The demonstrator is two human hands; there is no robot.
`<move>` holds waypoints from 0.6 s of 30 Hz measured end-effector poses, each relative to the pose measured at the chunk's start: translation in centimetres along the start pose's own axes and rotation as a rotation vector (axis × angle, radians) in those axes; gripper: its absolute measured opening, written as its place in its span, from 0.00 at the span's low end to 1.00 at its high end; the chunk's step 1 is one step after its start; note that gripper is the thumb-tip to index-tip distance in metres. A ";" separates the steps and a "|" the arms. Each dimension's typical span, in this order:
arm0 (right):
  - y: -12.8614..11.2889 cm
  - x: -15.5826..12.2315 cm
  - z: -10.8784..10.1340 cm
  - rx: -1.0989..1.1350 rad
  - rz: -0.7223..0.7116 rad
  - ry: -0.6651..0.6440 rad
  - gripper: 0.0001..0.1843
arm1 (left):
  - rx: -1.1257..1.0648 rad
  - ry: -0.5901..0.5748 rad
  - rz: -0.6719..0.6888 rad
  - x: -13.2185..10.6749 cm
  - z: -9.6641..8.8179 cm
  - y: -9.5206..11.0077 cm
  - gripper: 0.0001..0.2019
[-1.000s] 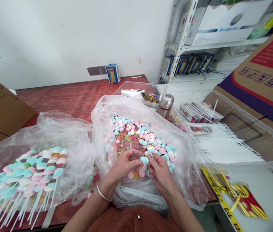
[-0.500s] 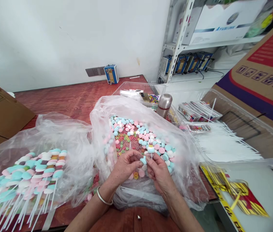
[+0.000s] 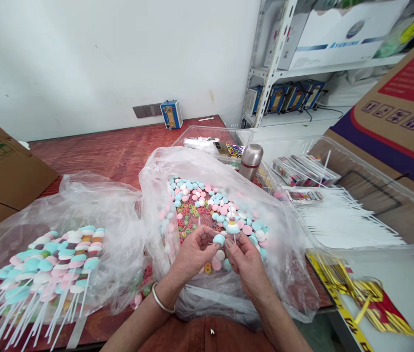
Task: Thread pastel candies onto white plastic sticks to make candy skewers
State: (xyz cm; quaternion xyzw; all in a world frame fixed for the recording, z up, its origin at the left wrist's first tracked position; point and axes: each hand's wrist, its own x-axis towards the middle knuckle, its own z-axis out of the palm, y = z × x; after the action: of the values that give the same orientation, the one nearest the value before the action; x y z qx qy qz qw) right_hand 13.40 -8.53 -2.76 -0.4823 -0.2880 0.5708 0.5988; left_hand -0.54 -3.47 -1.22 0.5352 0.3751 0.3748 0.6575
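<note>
The person's right hand (image 3: 246, 252) is nearly closed, thumb and fingers pinching a thin white stick threaded with pale blue, white and yellow candy pieces (image 3: 232, 228). Its long axis runs close to upright in the view, leaning slightly left at the top; the candy-laden end points up and away from the person. The stacked pieces sit just beyond the right fingertips, the lower stick running down into the grip.

The left hand (image 3: 196, 250), its fingers curled and thumb drawn in, pinches a rounded pale blue candy disc (image 3: 219, 239) at its fingertips. The disc lies between the hands, left of the stick and near the right thumb. Both hands are above an opened translucent plastic bag (image 3: 186, 159) holding pastel candy discs (image 3: 223, 203).
</note>
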 end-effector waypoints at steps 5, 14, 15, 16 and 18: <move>-0.2 -0.1 -0.2 -0.170 -0.062 0.015 0.16 | -0.014 -0.027 -0.047 0.0 0.3 0.6 0.16; -0.2 -0.9 -0.9 -0.304 -0.029 -0.005 0.16 | -0.063 0.113 -0.075 0.6 0.2 0.3 0.19; -0.3 -1.5 -1.1 -0.359 -0.030 -0.024 0.17 | -0.075 0.156 -0.074 0.8 0.2 0.2 0.20; -0.5 -2.1 -1.4 -0.418 -0.030 -0.052 0.18 | -0.089 0.190 -0.071 1.0 0.1 0.2 0.20; -0.8 -3.5 -1.7 -0.523 -0.019 -0.107 0.18 | -0.110 0.232 -0.058 1.3 0.0 0.1 0.19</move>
State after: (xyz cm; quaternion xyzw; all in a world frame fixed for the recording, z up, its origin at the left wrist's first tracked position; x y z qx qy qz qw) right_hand 14.60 -12.16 -1.90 -0.5871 -0.4617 0.4960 0.4429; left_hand 0.03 -2.35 -1.20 0.4402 0.4427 0.4351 0.6488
